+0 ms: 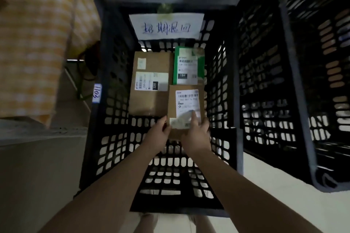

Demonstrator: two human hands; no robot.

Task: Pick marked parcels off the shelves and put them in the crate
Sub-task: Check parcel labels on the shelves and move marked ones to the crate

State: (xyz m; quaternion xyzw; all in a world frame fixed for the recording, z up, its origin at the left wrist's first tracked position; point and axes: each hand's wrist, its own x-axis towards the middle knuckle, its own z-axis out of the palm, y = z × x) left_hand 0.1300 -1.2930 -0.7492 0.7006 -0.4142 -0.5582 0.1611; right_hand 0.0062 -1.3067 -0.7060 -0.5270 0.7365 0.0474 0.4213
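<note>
A black perforated crate [113,138] stands on the floor below me, with a handwritten paper sign [166,26] on its far wall. Inside lie a large brown box [149,100] at the left and a green parcel [200,62] at the far right. Both hands reach into the crate and hold a smaller brown labelled parcel [173,104] by its near end. My left hand [160,130] grips its left edge. My right hand [196,132] holds the right side, fingers lying over the white label. Whether the parcel touches the crate floor is unclear.
A second black perforated crate [274,81] stands close on the right. At the left are a yellow checked cloth [34,43], a pale shelf edge [37,134] and a small tag reading 1103 [97,93]. Pale floor [274,204] shows at the lower right.
</note>
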